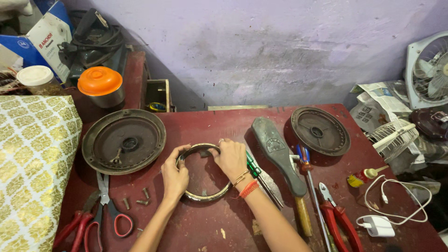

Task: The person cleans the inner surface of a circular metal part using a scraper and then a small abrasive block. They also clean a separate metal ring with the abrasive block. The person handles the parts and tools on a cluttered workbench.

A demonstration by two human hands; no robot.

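Observation:
A worn metal ring [212, 195] lies flat on the dark red table [205, 226]. My left hand [174, 176] grips its left rim. My right hand [230, 158], with bangles and an orange thread at the wrist, holds the ring's upper right rim. A large round dark metal plate [123, 141] sits just left of the ring, and a smaller round plate [320, 130] lies at the far right. Three small screws [138, 198] lie by my left forearm.
Red-handled scissors [105, 212] and pliers [74, 226] lie front left. A grey iron-shaped part [277, 154], screwdrivers [309, 179], red pliers [343, 221] and a white charger [379, 225] lie right. A patterned cloth [32, 163] covers the left; an orange-lidded pot [101, 86] stands behind; a fan [429, 70] stands at the far right.

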